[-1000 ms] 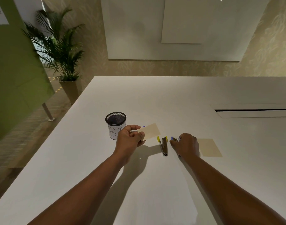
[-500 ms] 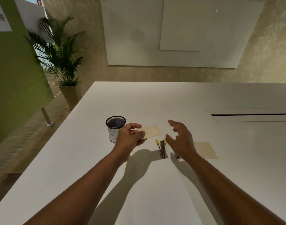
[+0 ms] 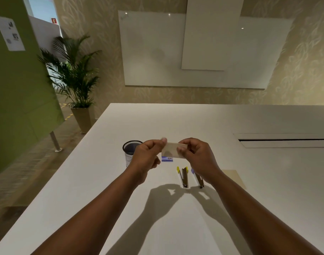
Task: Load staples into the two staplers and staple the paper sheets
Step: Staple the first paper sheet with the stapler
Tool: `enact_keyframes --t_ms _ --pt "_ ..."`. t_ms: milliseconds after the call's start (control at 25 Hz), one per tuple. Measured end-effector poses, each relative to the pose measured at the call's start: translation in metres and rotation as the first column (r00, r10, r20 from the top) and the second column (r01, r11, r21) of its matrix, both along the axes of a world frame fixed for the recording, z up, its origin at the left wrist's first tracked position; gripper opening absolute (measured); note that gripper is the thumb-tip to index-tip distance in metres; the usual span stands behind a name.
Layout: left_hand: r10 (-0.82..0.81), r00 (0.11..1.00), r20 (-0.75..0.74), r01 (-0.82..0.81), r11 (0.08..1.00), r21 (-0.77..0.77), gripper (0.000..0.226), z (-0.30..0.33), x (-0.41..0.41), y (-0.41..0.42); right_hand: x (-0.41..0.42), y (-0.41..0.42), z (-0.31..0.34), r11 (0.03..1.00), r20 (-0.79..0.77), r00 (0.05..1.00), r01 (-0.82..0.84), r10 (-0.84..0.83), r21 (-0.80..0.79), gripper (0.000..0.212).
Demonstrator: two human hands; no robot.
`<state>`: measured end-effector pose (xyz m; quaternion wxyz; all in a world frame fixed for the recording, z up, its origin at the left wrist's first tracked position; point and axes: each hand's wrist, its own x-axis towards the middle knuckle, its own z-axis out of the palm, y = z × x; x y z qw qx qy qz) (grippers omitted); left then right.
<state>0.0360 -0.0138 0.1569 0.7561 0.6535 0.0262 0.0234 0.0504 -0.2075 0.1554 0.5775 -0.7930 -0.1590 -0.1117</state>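
Cream paper sheets are being pinched at both ends by the closed left hand and right hand, hanging above the desk and two staplers.

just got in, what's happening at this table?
A person holds a small paper sheet up over the white table, pinched between the left hand and right hand. Two staplers lie open on the table below: a yellow stapler and a blue stapler, partly hidden by the right wrist. Neither is being touched. A small staple box sits behind them, a mesh cup to the left, and another sheet lies flat to the right.
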Motion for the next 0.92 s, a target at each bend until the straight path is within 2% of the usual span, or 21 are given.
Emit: enact_keyframes --t_ms 80,240,400,520,720,800,920 --pt "0.006 1.000 0.027 -0.007 0.999 0.034 0.013 0.002 -0.002 0.000 -0.003 0.002 0.009 0.997 -0.064 0.998 -0.004 0.009 0.082 0.014" --pt "0.050 0.999 -0.021 -0.050 0.999 -0.012 0.020 0.009 -0.004 -0.002 -0.009 0.006 0.020 0.969 -0.186 0.981 -0.007 0.055 0.245 0.017" --pt "0.054 0.999 0.002 -0.054 0.998 -0.012 0.034 0.016 -0.008 -0.002 -0.012 0.008 0.026 0.950 -0.240 0.969 0.029 0.049 0.312 0.008" --pt "0.096 0.995 0.018 -0.096 0.995 -0.001 0.028 0.019 -0.009 -0.003 -0.015 0.009 0.029 0.926 -0.285 0.956 0.039 0.076 0.377 0.011" --pt "0.077 0.987 -0.139 -0.101 0.980 -0.169 0.013 0.027 -0.013 -0.005 -0.019 0.009 0.033 0.872 -0.362 0.922 0.057 0.141 0.486 0.016" --pt "0.025 0.987 -0.156 -0.062 0.970 -0.233 0.012 0.030 -0.015 -0.003 -0.022 0.009 0.035 0.856 -0.376 0.911 0.053 0.170 0.514 0.016" --pt "-0.026 0.987 -0.158 -0.014 0.969 -0.246 0.014 0.035 -0.018 -0.004 -0.023 0.009 0.037 0.848 -0.394 0.900 0.054 0.187 0.527 0.016"
